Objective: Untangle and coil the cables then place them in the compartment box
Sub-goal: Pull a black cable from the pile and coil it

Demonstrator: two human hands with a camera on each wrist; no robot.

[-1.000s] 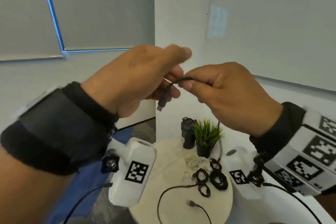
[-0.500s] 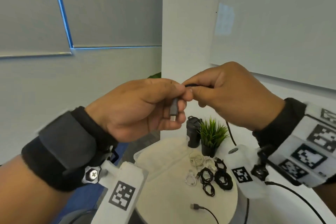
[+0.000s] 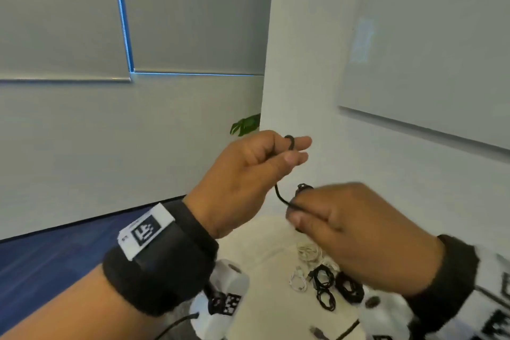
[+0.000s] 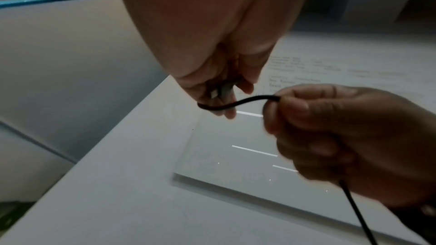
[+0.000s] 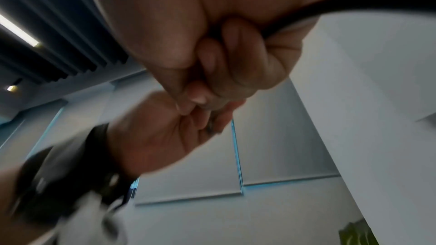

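Since half a second back, both hands have drawn apart: the plug end that sat between touching fingertips now rides higher in my left hand [image 3: 248, 174], and my right hand [image 3: 358, 234] has slid down the cable [image 3: 278, 193].

From the head view, my left grip pinches the cable's end, a turn of it hooked over the forefinger, the start of a coil, as I judge it. My right grip is clamped on the cable lower down, with a short slack bow between the hands. Below, on the round white tabletop [image 3: 265, 234], lie finished black coils [image 3: 325, 284] and white coils [image 3: 299, 281]; the compartment box I cannot make out. To wind well I should keep light tension, feed the length through the right fingers, and lay each loop the same size beside the last, letting the cable twist freely so it does not kink.

From the left wrist, the plug [image 4: 224, 88] shows a grey metal tip in my left fingertips; the cable is thin, round, matte black rubber, springy in its curve, and trails down out of my right fist.

From the right wrist, blurred, the cable [image 5: 354, 5] leaves my curled right fingers [image 5: 235, 59] smooth and dark.
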